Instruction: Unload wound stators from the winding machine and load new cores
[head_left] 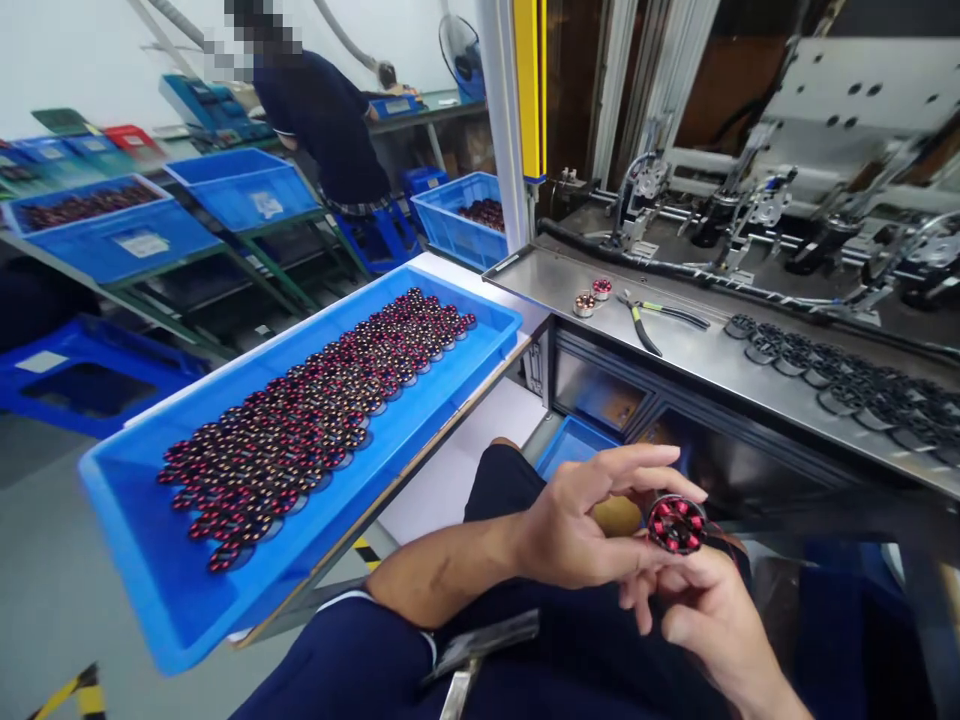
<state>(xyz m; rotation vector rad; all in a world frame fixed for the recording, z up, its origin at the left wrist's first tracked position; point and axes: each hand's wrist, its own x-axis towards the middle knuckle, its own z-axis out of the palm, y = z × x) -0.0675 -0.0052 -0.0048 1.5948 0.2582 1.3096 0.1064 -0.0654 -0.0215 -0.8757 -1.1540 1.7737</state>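
My left hand grips a small round motor stator with red copper windings between thumb and fingers, above my lap. Beneath it, my right hand has its fingers curled up against the stator's underside, its thumb lying apart. Part of the right fingers is hidden behind the stator and the left hand. To the left, a long blue tray bears rows of similar stators, wound in red and copper colours.
On the metal bench edge lie pliers, two loose stators and rows of black ring-shaped parts. A machine stands behind them. Blue bins and a person in dark clothes are at the back left.
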